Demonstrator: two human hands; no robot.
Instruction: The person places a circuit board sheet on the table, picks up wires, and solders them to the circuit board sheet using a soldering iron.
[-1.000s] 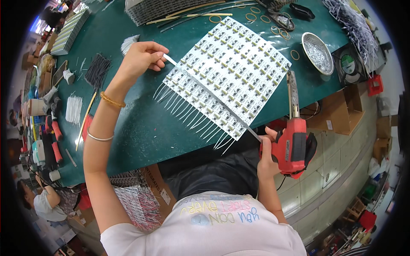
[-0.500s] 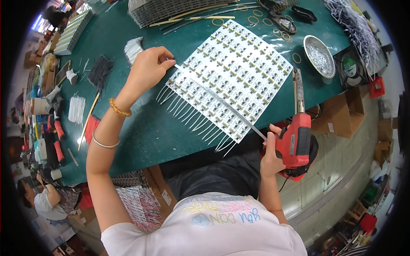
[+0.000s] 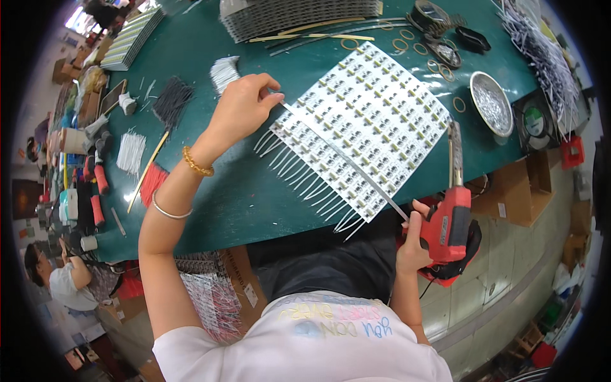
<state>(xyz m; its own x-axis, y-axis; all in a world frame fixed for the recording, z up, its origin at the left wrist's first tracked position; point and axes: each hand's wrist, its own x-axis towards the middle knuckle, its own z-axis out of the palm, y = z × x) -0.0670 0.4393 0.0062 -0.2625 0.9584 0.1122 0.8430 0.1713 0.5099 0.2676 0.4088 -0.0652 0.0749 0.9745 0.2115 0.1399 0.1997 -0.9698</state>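
A square white circuit-board panel [image 3: 389,118] with rows of small components lies on the green table. White wires [image 3: 305,184] stick out in a row along its near left edge. Across the panel runs a thin grey strip [image 3: 347,160], parallel to that edge. My left hand [image 3: 245,105] pinches the strip's far end, just past the panel's left corner. At the near end, the thumb and fingers of my right hand [image 3: 414,245] close on the strip. A red soldering gun [image 3: 449,226] is right beside that hand; whether the palm also bears it is hidden.
A metal bowl [image 3: 491,104] of shiny bits, rubber bands [image 3: 400,46] and a solder spool [image 3: 429,14] sit at the right. Stacked panels [image 3: 299,19] stand behind. Bundles of black wires [image 3: 173,102], white wires [image 3: 131,153] and red wires [image 3: 153,181] lie left. Another person [image 3: 70,280] sits at far left.
The whole view has shifted, so the table and its things appear a little further right and lower. Both hands keep hold of the strip, which lies nearly the same across the panel.
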